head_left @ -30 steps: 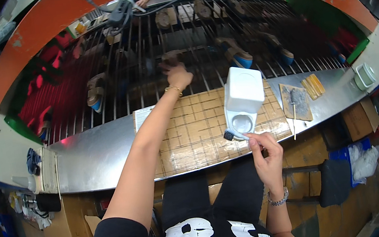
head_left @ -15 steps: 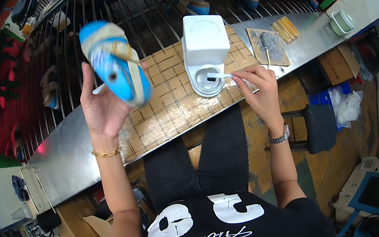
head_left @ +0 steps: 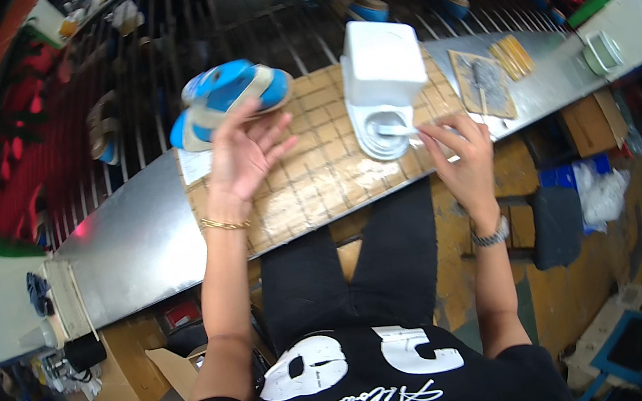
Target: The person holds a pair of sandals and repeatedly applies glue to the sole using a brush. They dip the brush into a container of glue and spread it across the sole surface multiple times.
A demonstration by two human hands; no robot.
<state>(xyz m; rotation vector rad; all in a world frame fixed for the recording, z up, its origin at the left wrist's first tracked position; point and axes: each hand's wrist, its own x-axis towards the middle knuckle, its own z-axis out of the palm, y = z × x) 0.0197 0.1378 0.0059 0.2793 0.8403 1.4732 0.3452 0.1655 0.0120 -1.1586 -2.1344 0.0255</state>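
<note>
Now a blue and beige shoe (head_left: 227, 98) being lifted over the far left of the gridded mat (head_left: 318, 180), left hand (head_left: 244, 155) gripping it from below, fingers curling, right hand (head_left: 459, 153) pinching a small brush (head_left: 402, 130) in the white container (head_left: 380, 84) at right, metal bench (head_left: 137, 244) lying around.

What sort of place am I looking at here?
Likely a shoe-factory line: the left hand holds a blue shoe, more shoes ride a barred rack, and the right hand dips into a white pot.
</note>
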